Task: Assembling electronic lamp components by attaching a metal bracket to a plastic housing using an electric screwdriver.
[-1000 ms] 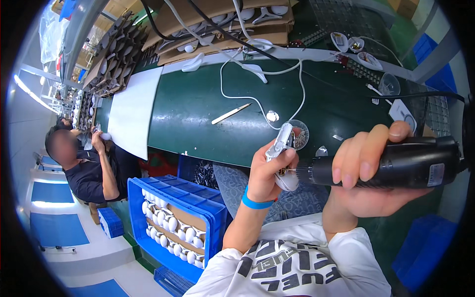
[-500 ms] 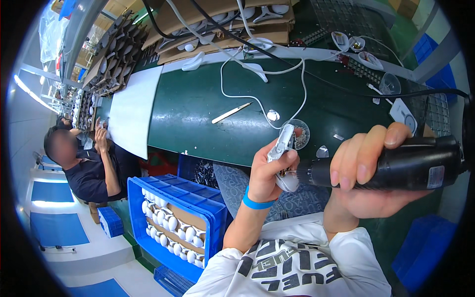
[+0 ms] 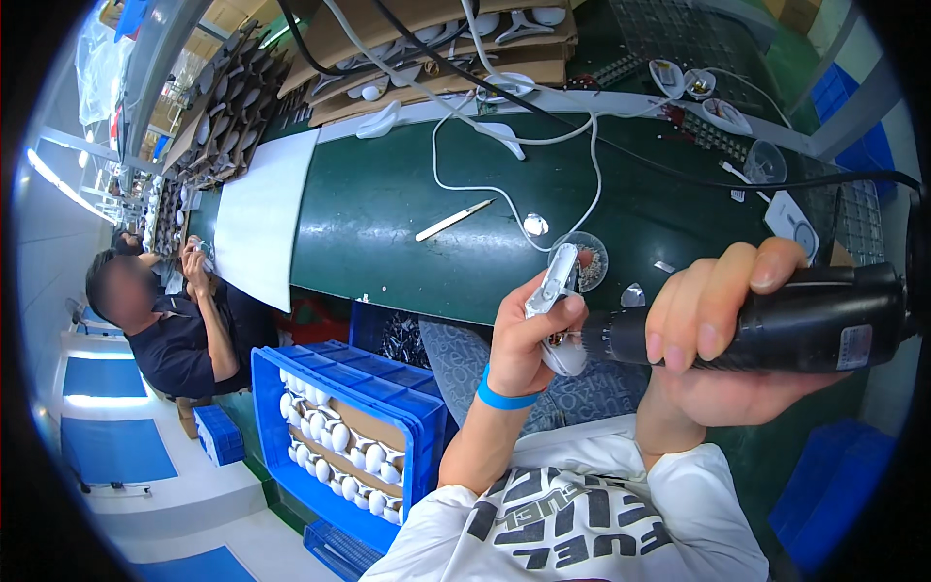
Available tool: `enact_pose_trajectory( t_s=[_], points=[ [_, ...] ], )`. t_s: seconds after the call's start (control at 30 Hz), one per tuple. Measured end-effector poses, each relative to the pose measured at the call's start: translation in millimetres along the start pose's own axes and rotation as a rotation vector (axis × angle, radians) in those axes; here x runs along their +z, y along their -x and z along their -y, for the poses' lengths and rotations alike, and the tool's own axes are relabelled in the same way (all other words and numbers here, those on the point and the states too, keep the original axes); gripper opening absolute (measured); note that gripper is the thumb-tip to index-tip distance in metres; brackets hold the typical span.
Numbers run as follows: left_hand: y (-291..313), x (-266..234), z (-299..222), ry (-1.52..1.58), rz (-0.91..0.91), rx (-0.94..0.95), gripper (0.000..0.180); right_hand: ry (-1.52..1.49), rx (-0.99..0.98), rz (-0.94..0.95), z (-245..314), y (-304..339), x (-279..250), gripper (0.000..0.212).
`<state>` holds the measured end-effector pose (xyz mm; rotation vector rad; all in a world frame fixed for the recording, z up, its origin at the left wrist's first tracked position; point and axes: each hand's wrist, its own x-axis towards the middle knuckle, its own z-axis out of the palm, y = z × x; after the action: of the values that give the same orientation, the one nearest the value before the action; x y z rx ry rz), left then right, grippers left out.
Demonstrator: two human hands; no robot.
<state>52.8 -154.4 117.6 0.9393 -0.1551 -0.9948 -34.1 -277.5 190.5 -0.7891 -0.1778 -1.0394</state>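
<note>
My left hand [image 3: 522, 339], with a blue band at the wrist, is closed on a white plastic housing [image 3: 556, 278] with a rounded end. It holds the piece just over the front edge of the green table [image 3: 369, 223]. My right hand [image 3: 706, 315] is wrapped round a thick black electric screwdriver [image 3: 815, 320], lying nearly level. Its nose points left and meets the rounded end of the housing; the very tip is hidden there. Beside the housing stands a small clear dish [image 3: 599, 260] with tiny screws in it. White-handled tweezers [image 3: 454, 221] lie farther left on the table.
White cables [image 3: 593, 165] and a black cord [image 3: 698, 179] cross the table. A blue crate [image 3: 417, 417] of white parts stands left of my lap. Cardboard trays [image 3: 543, 58] line the back. A white round-faced device [image 3: 790, 228] lies at right. A co-worker [image 3: 184, 335] sits at left.
My hands, the housing and the screwdriver stay in nearly the same place. At the left, the co-worker's hands have shifted slightly.
</note>
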Motion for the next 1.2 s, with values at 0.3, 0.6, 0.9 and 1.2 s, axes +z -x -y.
enact_pose_trajectory(
  t_s=[0.3,0.6,0.9,1.2],
  points=[
    [-1,1,-1,-0.055,-0.044,0.009,0.053,0.027,-0.009,0.008,-1,0,-1,0.065],
    [-2,-15,-1,0.017,-0.027,0.072,0.053,0.045,-0.131,-0.045,-5,-14,-17,0.086],
    [-1,-24,-1,-0.056,0.179,0.004,0.064,-0.034,-0.02,-0.055,-31,-13,-30,0.104],
    [-9,-23,-14,-0.04,0.17,-0.06,0.068,0.164,-0.156,0.05,7,-23,-32,0.092]
  ],
)
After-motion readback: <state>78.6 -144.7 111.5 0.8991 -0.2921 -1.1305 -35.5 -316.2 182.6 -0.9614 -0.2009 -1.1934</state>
